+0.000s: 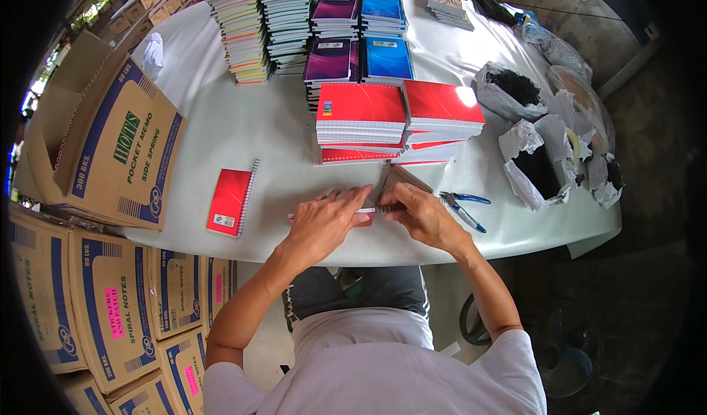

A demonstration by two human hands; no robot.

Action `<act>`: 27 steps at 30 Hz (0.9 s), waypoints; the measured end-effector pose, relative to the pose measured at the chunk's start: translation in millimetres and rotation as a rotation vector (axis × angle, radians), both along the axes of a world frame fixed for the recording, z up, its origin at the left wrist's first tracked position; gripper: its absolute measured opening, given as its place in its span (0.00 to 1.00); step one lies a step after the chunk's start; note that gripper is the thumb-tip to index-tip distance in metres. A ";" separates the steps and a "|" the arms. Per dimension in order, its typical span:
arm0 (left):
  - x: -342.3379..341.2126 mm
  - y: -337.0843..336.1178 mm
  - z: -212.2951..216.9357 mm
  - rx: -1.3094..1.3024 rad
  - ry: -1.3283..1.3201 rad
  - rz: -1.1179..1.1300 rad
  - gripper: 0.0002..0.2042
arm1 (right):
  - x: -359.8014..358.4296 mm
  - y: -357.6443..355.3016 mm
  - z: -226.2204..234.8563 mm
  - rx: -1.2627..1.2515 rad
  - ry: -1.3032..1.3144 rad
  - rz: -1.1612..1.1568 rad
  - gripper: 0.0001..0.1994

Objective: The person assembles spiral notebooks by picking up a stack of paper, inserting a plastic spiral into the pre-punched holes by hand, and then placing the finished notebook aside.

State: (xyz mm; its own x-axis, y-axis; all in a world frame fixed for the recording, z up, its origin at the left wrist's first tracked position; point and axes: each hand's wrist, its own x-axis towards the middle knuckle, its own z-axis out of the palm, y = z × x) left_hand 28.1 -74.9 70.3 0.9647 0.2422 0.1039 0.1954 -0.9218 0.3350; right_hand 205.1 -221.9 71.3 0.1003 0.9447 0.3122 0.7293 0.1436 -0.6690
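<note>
A red notebook is steadied beneath the left hand at the tabletop's near edge, while a dark wire coil is pinched in the right hand.

The notebook is laid partly covered, its long axis set roughly left to right, with the coil held at its right end, nearer the right hand. The left fingers are spread over it; whether it is gripped by the hidden thumb cannot be told. Blue-handled pliers are placed just beside, to the right.
</note>
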 end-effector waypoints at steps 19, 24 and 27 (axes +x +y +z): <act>-2.8 -2.5 4.6 -0.107 0.118 -0.015 0.24 | -8.8 0.7 7.7 -0.174 -0.284 0.072 0.16; 0.3 -2.9 4.8 -0.112 0.130 0.004 0.23 | -10.2 5.6 4.2 0.065 -0.159 0.077 0.16; -0.3 -3.4 4.4 -0.113 0.138 0.027 0.23 | -8.0 0.7 -6.6 -0.180 -0.158 0.086 0.13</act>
State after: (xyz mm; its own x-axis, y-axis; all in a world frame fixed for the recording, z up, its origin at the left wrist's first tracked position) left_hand 27.8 -78.3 74.7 0.9608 0.2711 -0.0583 0.2709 -0.8733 0.4049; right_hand 197.1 -221.2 64.7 -0.0191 0.9894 0.1439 0.8171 0.0984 -0.5681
